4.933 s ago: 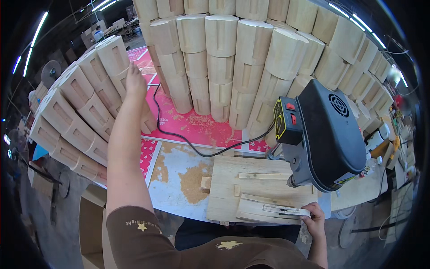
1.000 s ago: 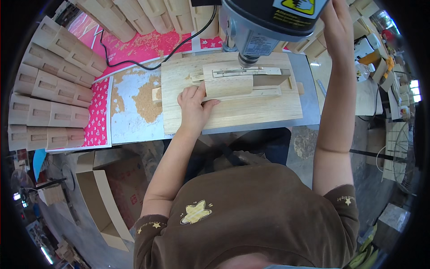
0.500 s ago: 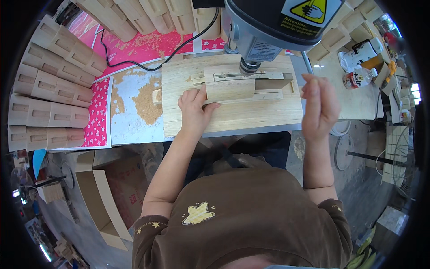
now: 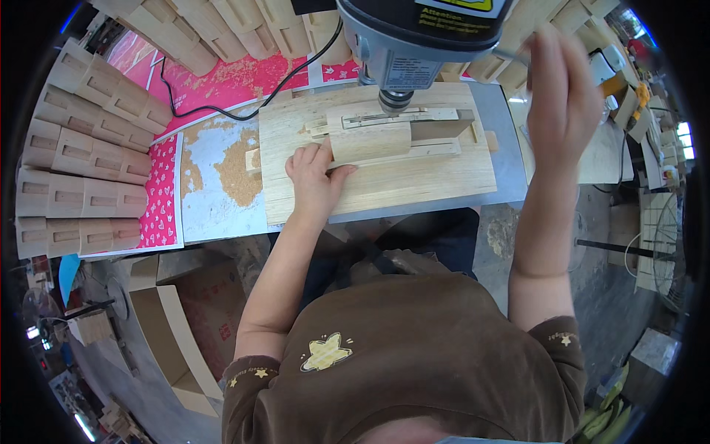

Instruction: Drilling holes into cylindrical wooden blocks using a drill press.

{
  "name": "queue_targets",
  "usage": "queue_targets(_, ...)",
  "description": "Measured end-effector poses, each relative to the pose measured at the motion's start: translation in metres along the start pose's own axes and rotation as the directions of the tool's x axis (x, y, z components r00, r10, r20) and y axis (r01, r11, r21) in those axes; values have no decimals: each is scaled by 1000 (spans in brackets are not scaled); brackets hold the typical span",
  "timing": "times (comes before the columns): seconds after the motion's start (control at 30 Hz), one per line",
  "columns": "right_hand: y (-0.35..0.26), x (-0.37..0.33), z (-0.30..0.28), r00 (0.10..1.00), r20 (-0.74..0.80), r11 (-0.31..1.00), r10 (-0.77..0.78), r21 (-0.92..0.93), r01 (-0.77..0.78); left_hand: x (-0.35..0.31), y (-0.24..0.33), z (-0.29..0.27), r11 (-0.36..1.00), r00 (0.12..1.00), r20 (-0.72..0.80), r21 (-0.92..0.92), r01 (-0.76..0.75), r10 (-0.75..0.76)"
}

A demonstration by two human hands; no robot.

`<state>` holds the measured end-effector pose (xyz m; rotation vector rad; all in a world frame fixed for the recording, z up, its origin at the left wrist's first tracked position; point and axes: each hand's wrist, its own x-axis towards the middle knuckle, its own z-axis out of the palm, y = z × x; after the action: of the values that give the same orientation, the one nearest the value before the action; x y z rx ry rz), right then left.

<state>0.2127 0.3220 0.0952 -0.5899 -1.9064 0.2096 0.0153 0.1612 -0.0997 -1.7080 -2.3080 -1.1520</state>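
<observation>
A pale wooden block with a rounded front (image 4: pixel 370 143) sits in a jig on a flat wooden board (image 4: pixel 414 180). My left hand (image 4: pixel 314 174) grips the block's left end, thumb along its front lower edge. Right above the block is the chuck (image 4: pixel 396 101) of a drill press (image 4: pixel 418 44); I cannot make out the bit's tip. My right hand (image 4: pixel 566 103) is raised at the upper right, fingers closed around the end of the press's metal lever (image 4: pixel 512 55). The hand partly hides the lever and is slightly blurred.
Stacked wooden pieces with rectangular recesses (image 4: pixel 96 152) line the left and back of the table. Sawdust (image 4: pixel 240 174) lies left of the board. A black cable (image 4: pixel 285 89) runs behind it. An open cardboard box (image 4: pixel 174 333) stands on the floor at left.
My right hand has moved up and away, with the lever swinging upward. My left hand stays on the block. The whole view has shifted slightly.
</observation>
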Motion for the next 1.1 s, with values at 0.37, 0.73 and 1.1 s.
queue_targets(0.37,-6,43,-6,994,101,999,33,-31,-30,11,27,31,994,998,59,-109,-31,38)
queue_targets(0.73,38,-97,37,999,0,997,-53,50,53,22,28,32,992,995,58,-104,-73,79)
queue_targets(1.1,-8,12,2,994,-84,998,-64,20,66,8,16,34,997,997,69,-71,-25,30)
